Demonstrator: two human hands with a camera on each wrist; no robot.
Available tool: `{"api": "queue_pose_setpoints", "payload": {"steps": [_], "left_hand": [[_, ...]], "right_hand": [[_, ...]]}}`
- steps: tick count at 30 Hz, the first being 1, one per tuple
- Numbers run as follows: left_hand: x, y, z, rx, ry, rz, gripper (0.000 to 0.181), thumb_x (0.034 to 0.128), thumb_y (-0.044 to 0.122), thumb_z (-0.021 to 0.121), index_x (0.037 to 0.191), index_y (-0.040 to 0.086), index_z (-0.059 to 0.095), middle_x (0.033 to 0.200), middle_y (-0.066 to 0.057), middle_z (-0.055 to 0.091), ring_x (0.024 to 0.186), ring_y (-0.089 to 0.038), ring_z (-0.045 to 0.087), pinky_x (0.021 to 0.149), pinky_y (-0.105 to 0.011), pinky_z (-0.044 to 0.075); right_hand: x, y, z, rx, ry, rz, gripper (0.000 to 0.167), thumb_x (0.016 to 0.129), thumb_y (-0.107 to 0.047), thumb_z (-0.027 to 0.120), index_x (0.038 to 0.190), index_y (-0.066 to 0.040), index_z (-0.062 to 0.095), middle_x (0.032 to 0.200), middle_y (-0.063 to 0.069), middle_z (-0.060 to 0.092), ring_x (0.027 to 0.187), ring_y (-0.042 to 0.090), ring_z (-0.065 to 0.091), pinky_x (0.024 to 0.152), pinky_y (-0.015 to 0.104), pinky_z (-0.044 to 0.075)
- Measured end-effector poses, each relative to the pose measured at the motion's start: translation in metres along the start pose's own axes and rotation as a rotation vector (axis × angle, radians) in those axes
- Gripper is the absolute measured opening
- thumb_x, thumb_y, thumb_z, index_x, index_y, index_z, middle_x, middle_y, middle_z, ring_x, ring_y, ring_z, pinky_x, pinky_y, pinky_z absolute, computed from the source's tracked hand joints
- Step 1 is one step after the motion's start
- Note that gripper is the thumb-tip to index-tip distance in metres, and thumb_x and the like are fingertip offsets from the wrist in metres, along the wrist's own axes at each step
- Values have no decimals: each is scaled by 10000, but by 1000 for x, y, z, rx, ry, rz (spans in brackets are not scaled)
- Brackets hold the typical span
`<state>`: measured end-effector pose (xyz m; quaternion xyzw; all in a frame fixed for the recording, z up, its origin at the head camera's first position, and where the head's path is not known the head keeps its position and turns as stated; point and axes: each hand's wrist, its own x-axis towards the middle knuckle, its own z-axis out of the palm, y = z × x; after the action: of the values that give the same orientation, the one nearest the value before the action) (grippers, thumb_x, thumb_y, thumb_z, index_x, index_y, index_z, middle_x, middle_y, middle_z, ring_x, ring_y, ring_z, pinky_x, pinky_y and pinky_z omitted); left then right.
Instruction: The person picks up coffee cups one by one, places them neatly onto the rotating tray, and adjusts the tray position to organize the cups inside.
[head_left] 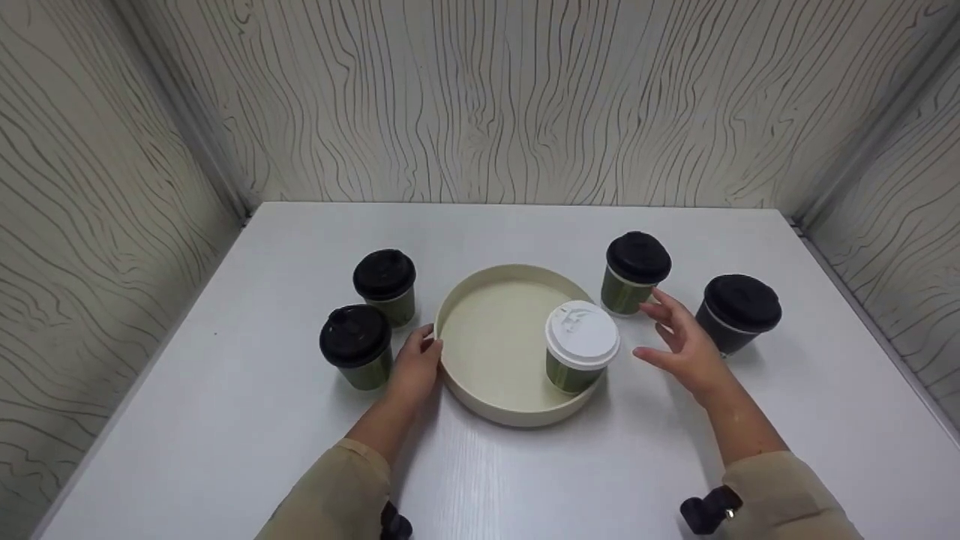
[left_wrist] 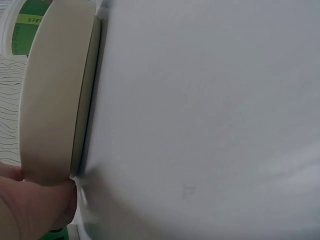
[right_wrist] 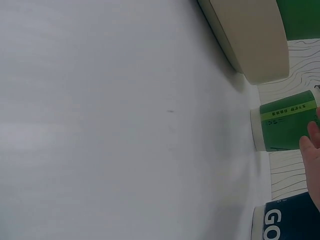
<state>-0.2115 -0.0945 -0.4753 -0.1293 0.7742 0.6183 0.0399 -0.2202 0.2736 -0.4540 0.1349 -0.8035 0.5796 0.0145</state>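
Observation:
A round cream tray stands on the white table, and one paper cup with a white lid stands inside it at the right. My left hand grips the tray's left edge; in the left wrist view its fingers lie against the tray wall. My right hand is spread, thumb apart from fingers, beside a green cup with a black lid. Its fingertips are close to that cup; contact cannot be told. The hand holds nothing.
Two green cups with black lids, a rear one and a nearer one, stand left of the tray. A dark cup with a black lid is right of my right hand. Wood-patterned panels enclose the table.

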Motion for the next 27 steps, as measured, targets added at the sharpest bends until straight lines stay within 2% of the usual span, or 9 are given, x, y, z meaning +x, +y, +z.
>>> {"api": "queue_pose_setpoints", "payload": {"steps": [6,19,27], "left_hand": [[5,4,1,-38,-13,-20,428,970,196,386,1382,82,360,1369,-167,408,1259,-254,382,1029,-372,326],[18,4,3,-80,10,10,435,971,221,377,1380,74,358,1351,-188,427,1216,-270,436,1017,-373,343],[19,5,3,-70,6,14,387,973,226,394,1326,73,433,1285,-155,488,1147,-253,486,981,-373,373]], "right_hand": [[0,0,0,-8,2,5,871,752,-37,724,1440,-40,189,1381,185,360,1297,193,314,1044,189,254],[-2,0,-1,-5,-2,0,862,745,-40,730,1438,-58,217,1377,212,357,1287,176,330,1039,181,263],[-5,-8,-3,8,8,-36,841,739,13,717,1429,-36,238,1363,224,368,1243,88,363,1032,177,281]]}}
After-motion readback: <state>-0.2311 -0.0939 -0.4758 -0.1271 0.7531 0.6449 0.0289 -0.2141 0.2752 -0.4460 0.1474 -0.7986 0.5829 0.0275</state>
